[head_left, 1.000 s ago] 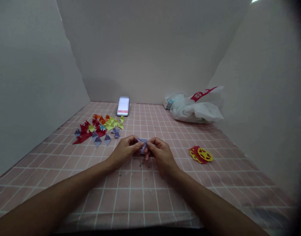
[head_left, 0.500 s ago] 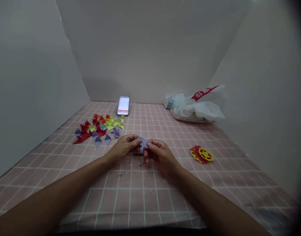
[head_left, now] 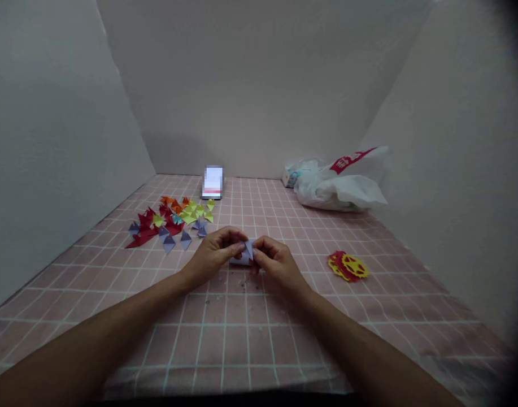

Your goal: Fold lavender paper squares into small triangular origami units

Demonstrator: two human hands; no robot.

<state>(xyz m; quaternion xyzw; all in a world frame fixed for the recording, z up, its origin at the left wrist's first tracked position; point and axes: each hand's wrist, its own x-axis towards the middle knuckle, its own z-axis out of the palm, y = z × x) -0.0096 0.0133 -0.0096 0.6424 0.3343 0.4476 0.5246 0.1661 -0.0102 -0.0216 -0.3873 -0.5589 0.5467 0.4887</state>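
A small folded piece of pale purple paper (head_left: 249, 250) is pinched between my two hands, a little above the checked cloth. My left hand (head_left: 218, 249) grips its left side, the thumb pressed on the front and the fingers curled over the top. At the right edge, my right hand (head_left: 278, 261) pinches the paper between thumb and fingers. Part of the paper is hidden behind my fingers. To the left lies a spread of folded paper pieces (head_left: 174, 217) in red, orange, yellow, blue and purple; a purple folded piece (head_left: 186, 240) is nearest my left hand.
Red and yellow cut-out paper shapes (head_left: 347, 267) lie to the right. A phone (head_left: 212, 182) with a lit screen leans at the back. A white plastic bag (head_left: 343, 189) sits back right beside a small box (head_left: 289, 176). Pale walls enclose the pink checked tablecloth (head_left: 225, 345).
The purple paper has turned between my fingers, its fold now standing more upright. My left fingers have curled further over its top, and my right fingers have drawn in beneath.
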